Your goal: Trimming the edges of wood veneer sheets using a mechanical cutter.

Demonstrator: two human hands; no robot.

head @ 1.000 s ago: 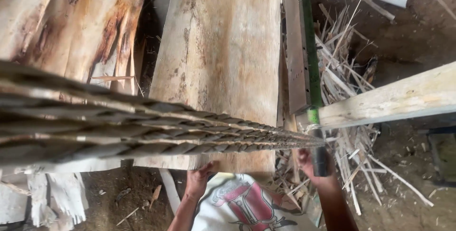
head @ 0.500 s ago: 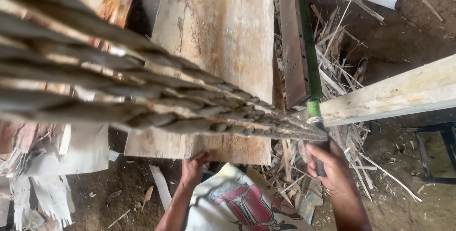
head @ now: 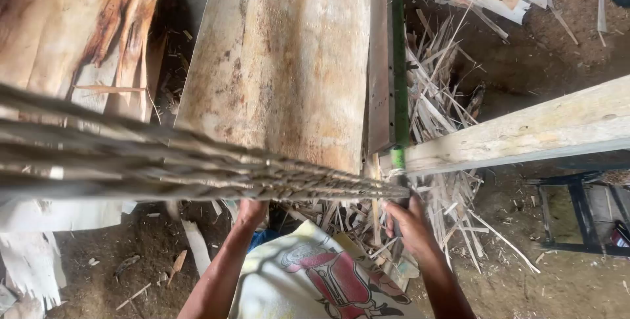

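A stack of thin wood veneer sheets (head: 197,168) crosses the view edge-on, from the left edge to a narrow tip at the centre. My left hand (head: 252,212) grips the stack from below near its middle. Holding the tip is my right hand (head: 408,224), its fingers curled up around it just under the lower end of a green rail (head: 398,63). Beyond the stack a wide pale veneer sheet (head: 289,63) lies flat. My printed shirt (head: 315,279) shows at the bottom.
A pale wooden beam (head: 525,128) runs off to the right from the rail. Splintered veneer scraps (head: 446,102) are heaped on the dirt floor beside it. More veneer sheets (head: 72,23) lie at the left. A dark metal frame (head: 577,214) stands at the right.
The stack tilted steeply half a second ago and now lies closer to level again. Both hands have stayed on its near edge.
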